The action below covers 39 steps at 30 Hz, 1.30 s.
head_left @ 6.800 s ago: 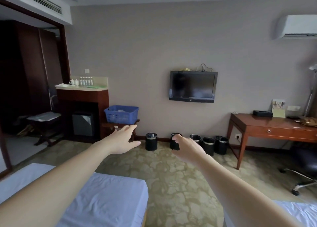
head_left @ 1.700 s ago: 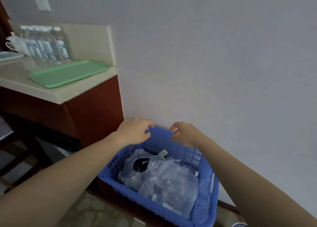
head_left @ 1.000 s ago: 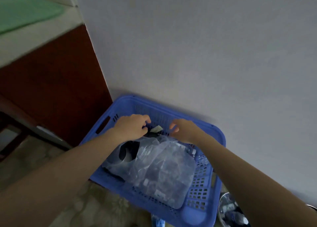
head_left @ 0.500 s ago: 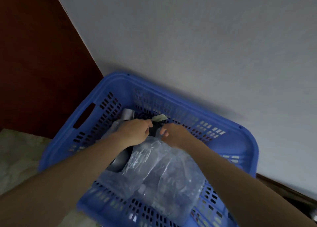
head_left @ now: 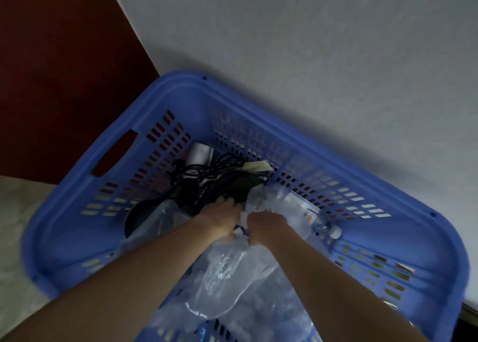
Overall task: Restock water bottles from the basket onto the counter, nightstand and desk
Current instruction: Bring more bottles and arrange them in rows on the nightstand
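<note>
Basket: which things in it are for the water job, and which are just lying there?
For the job: blue basket, water bottle, clear plastic wrap, right hand gripping the wrap.

Just lying about: black cord, silver cylinder, paper tag, dark round thing.

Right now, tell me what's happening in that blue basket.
A person has both hands down in the blue basket by the wall. The right hand grips the crumpled clear plastic wrap. The fingers of the left hand dig in beside it, and whether they hold anything is hidden. One water bottle lies on its side just right of the right hand, among the plastic. Black cables sit in the far corner. No bottle has been lifted out yet.
</note>
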Tool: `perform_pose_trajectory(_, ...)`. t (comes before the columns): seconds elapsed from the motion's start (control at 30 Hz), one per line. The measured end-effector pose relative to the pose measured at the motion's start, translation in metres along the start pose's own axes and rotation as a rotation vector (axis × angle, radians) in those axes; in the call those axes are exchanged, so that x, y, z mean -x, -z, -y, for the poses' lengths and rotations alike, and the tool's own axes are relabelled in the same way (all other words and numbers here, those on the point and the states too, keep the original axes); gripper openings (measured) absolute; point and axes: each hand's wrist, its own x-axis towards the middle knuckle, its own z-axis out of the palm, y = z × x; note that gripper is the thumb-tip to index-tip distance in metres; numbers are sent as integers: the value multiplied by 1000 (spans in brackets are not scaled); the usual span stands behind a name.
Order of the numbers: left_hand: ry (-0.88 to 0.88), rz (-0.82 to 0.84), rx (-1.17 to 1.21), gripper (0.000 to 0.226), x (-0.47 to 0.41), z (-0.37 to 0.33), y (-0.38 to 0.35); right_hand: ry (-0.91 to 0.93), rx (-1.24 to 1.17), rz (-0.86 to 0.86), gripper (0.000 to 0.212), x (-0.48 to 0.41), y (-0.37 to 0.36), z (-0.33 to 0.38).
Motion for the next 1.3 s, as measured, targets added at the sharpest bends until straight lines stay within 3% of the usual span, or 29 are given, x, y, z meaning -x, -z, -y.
perform_pose_trajectory(0.17,-36,195,-53,59,-13,7,-21,-10,1,99,46,-8,-22,3)
perform_pose_trajectory(0.37,-28,87,-240,60,-14,0,-38,-14,56,73,56,-14,-27,5)
perform_pose_trajectory(0.47,-55,81,-294,70,-15,3,-36,-36,61,-20,54,-14,-39,8)
perform_pose_trajectory(0.57,-40,85,-298,82,-15,5,-33,-70,21,2,64,-16,-42,7)
perform_pose_trajectory(0.73,-48,16,-315,68,-24,-2,-28,-40,45,-9,71,-11,-44,1)
perform_pose_trajectory(0.97,-109,46,-388,56,-30,8,-20,35,122,-40,69,-9,-44,-5)
perform_pose_trajectory(1.2,-59,49,-334,60,-29,10,-18,-3,-93,-67,68,-7,-45,-16)
perform_pose_trajectory(1.3,63,38,-262,57,-27,6,-19,-16,-131,-96,68,-7,-47,-19)
